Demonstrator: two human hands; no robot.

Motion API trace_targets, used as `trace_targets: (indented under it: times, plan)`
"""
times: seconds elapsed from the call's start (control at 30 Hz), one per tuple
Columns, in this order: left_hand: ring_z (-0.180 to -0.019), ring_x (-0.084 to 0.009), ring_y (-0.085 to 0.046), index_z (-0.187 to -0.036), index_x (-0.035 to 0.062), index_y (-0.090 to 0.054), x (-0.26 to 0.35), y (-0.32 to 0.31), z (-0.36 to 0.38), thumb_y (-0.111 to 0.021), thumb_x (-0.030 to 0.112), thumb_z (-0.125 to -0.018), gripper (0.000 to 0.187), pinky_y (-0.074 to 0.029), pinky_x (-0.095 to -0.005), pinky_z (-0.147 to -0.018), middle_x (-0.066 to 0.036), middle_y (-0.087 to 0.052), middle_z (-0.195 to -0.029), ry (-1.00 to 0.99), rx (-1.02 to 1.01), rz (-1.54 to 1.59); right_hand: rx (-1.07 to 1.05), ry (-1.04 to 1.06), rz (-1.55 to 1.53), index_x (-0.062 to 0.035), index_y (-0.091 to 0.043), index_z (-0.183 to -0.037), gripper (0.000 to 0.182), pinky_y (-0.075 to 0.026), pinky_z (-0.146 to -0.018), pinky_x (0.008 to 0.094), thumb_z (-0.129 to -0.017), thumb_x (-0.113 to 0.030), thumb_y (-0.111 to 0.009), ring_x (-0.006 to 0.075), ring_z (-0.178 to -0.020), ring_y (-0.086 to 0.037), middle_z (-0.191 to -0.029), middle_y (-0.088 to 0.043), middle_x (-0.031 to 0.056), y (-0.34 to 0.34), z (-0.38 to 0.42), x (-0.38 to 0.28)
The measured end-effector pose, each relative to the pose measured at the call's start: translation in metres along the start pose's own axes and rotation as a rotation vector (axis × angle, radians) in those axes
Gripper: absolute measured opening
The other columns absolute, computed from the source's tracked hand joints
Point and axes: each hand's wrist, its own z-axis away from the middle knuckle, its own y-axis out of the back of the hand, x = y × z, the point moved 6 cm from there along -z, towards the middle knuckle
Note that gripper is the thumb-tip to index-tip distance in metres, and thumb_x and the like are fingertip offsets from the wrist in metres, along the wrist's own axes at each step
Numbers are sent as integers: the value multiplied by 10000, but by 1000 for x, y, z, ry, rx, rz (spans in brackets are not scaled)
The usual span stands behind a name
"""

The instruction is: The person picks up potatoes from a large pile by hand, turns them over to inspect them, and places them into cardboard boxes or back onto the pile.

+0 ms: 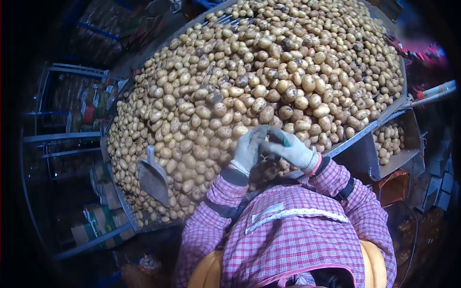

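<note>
A large heap of potatoes (pixel 211 110) fills the metal-edged sorting table in front of me. My left hand (pixel 248 150), in a pale work glove with green on the fingers, is curled at the heap's near edge. Its fingertips meet those of my right hand (pixel 294 152), gloved alike, with a pink cuff at the wrist. Both hands are closed, fingers bent toward each other around a dark gap. Whatever they hold, if anything, is hidden. Below them, several potatoes lie close to my apron (pixel 293 235). A grey scoop (pixel 152 178) rests on the potatoes to the left.
The table's metal rim (pixel 353 139) runs along the near right side. Beyond it stands an open cardboard box (pixel 396 165) with potatoes inside. Another person's pink sleeve (pixel 430 54) shows at the far right. Blue metal racks (pixel 72 138) and cartons (pixel 103 225) stand at left.
</note>
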Motion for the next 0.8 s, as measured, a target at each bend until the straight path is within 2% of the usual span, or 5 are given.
trace_targets:
  times: [0.2, 0.23, 0.47, 0.67, 0.8]
  plan:
    - [-1023, -145, -638, -1250, -37, -659, -52, -6, 2, -545, 403, -1078, 486, -523, -283, -907, -70, -693, -1147, 178, 121, 241, 176, 197, 432, -47, -553, -1408, 673, -526, -909, 335, -855, -331, -811, 197, -1040, -668, -1179, -706, 134, 13, 8, -1]
    - [-936, -122, -667, -1255, -15, -660, -33, -18, 3, -459, 485, -1090, 563, -546, -260, -785, -99, -719, -1061, 203, 109, 158, 177, 158, 485, -56, -575, -1388, 660, -527, -910, 336, -845, -342, -817, 209, -1037, -675, -1181, -708, 137, 17, 8, 5]
    - [-909, -160, -705, -1328, 73, -615, 11, -42, 22, -402, 496, -1107, 524, -614, -341, -764, -82, -699, -1158, 448, -166, 188, 172, -3, 116, -24, -622, -1322, 549, -539, -919, 342, -909, -352, -773, 177, -994, -676, -1099, -729, 117, 22, 18, 18]
    - [-911, -120, -647, -1311, 11, -619, -40, -13, 13, -614, 397, -1043, 469, -534, -235, -799, -50, -694, -1099, 417, 10, 258, 209, 209, 481, -41, -614, -1290, 594, -557, -889, 372, -853, -401, -795, 258, -1007, -714, -1053, -733, 143, 12, 28, -2]
    - [-943, -82, -614, -1305, 30, -637, -82, -10, 10, -683, 354, -1011, 440, -523, -242, -770, 1, -672, -1113, 481, -257, 193, 202, 223, 659, -111, -628, -1180, 521, -552, -816, 440, -786, -399, -813, 359, -941, -699, -991, -718, 154, 8, 24, 5]
